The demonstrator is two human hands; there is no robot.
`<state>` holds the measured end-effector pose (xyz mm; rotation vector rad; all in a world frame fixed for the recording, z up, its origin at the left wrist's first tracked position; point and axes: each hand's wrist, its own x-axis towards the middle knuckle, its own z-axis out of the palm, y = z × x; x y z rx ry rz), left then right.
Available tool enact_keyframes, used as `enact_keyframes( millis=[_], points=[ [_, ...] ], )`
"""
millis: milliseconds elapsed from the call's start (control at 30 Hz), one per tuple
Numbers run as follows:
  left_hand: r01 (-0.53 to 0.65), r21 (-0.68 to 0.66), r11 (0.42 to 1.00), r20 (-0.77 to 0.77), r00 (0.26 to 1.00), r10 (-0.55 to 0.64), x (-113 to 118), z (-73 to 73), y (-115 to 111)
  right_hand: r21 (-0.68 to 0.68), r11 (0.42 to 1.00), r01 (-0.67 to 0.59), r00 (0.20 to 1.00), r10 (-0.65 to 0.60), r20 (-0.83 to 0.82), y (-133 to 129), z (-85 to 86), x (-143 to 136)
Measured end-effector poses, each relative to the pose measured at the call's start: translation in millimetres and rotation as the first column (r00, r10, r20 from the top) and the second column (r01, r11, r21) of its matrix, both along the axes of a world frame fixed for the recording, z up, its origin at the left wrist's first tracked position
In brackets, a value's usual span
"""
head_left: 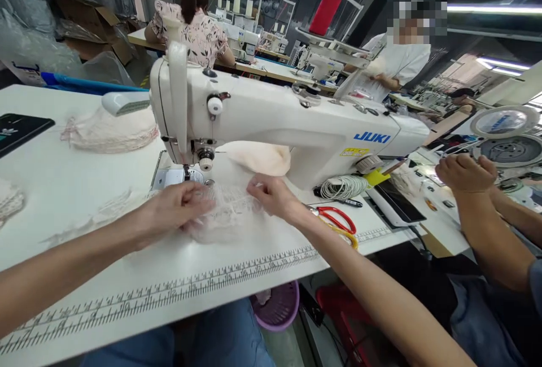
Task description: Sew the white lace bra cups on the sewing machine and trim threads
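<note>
In front of a white sewing machine (262,104), a piece of sheer white gathered fabric (231,212) is stretched between my hands on the table. My left hand (178,206) grips its left side close to the needle area, thumb and fingers closed and slightly blurred. On the other side, my right hand (273,195) pinches the fabric's upper right edge. More pale gathered fabric (110,212) lies on the tabletop under and beyond my left forearm. A cream fabric piece (262,158) sits behind, under the machine's arm.
Red-handled scissors (339,217) and a coil of white cord (344,187) lie right of my right hand. A fabric stack (112,130) and a black phone (23,131) are at left. A purple basket (277,307) stands below the edge. A co-worker's hand (466,174) is at right.
</note>
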<state>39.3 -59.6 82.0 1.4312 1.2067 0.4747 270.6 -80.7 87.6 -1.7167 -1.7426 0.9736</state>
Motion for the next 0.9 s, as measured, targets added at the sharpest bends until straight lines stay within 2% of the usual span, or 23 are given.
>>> enact_keyframes(
  millis=[133,233,367,533,667,800,867,900],
  points=[
    [0.040,0.094,0.995,-0.045,0.998,-0.036,-3,-19.9,14,0.046,0.999,-0.016,0.998,0.013,0.067,12,-17.7,5],
    [0.063,0.145,0.987,-0.065,0.996,-0.054,-4,-20.7,13,0.087,0.995,-0.046,0.994,0.037,0.103,6,-13.9,8],
    [0.074,0.164,0.984,-0.077,0.995,-0.062,2,-18.2,11,0.069,0.988,-0.137,0.981,0.125,0.152,-1,-4.7,12],
    [0.122,0.292,0.949,-0.201,0.977,-0.064,5,-29.3,17,0.112,0.986,-0.121,0.937,0.077,0.341,0,-6.0,10],
    [0.186,0.411,0.893,-0.283,0.957,-0.069,1,-42.1,18,0.111,0.988,-0.110,0.868,0.041,0.495,-1,-13.7,2],
    [0.207,0.506,0.838,-0.380,0.925,0.001,-5,-58.2,15,0.101,0.987,-0.128,0.816,0.047,0.576,-3,-14.8,-2],
    [0.222,0.589,0.777,-0.425,0.903,0.064,-10,-70.3,15,0.104,0.986,-0.130,0.799,0.041,0.601,-5,-10.0,1],
    [0.241,0.650,0.721,-0.443,0.891,0.102,-12,-76.9,16,0.117,0.984,-0.133,0.792,0.034,0.610,-5,-6.6,3]
  ],
)
